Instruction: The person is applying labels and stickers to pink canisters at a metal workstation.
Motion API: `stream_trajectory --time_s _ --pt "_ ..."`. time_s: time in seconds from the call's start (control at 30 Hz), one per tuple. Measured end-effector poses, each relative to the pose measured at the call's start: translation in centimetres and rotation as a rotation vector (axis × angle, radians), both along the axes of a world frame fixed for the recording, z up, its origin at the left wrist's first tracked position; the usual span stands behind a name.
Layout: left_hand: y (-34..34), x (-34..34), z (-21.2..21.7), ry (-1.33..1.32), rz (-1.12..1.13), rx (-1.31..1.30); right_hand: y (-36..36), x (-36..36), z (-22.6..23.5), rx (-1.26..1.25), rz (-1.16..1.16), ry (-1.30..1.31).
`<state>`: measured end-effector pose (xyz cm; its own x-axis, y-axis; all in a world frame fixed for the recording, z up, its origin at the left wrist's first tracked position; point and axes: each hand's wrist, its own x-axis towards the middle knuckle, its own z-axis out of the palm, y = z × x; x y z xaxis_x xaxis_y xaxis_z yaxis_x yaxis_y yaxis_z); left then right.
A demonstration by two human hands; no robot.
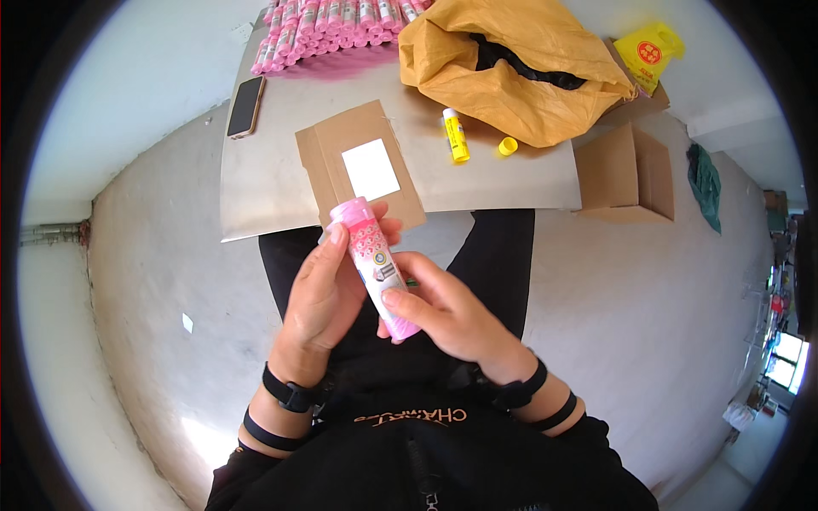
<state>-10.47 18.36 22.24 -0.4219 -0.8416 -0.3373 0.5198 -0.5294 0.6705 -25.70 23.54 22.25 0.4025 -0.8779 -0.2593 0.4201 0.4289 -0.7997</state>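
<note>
Above my lap, both hands hold a pink and white cylindrical tube (373,260) with a printed label, tilted with its upper end toward the table. My left hand (322,285) grips it near the upper end, thumb along the side. Around the lower part closes my right hand (436,308), its thumb pressed on the label. Just beyond the tube, a flat piece of brown cardboard (328,153) lies at the table's near edge, with a white paper square (371,169) on it. A glue stick (456,136) lies uncapped on the table; its yellow cap (508,146) is beside it.
Many similar pink tubes (328,30) are piled at the far left of the metal table (281,192). A phone (246,108) lies at its left edge. An orange-yellow sack (443,60) with black lining covers the far right. An open cardboard box (618,175) and yellow bag (643,55) are to the right.
</note>
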Motion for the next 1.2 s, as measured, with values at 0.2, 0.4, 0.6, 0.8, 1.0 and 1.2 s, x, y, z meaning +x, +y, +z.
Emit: stream_trajectory --time_s 0.2,0.4,0.6,0.8,1.0,1.2 --pt "0.0 -0.3 0.3 0.107 -0.093 0.019 0.4 2.0 0.4 -0.124 -0.211 0.207" --pt "0.7 -0.3 0.3 0.201 -0.027 0.1 -0.7 0.4 1.5 -0.484 -0.346 0.747" --pt "0.4 -0.5 1.4 0.3 0.037 0.215 -2.2 0.7 1.5 -0.461 -0.522 0.656" --pt "0.2 0.6 -0.1 0.361 0.189 0.155 -1.0 2.4 1.0 -0.426 -0.363 0.63" --pt "0.4 1.3 -0.4 0.149 0.242 0.009 -1.3 2.2 0.7 -0.363 -0.275 0.687" --pt "1.3 2.9 1.1 -0.053 0.136 -0.084 -2.3 1.7 1.4 -0.082 -0.59 0.112"
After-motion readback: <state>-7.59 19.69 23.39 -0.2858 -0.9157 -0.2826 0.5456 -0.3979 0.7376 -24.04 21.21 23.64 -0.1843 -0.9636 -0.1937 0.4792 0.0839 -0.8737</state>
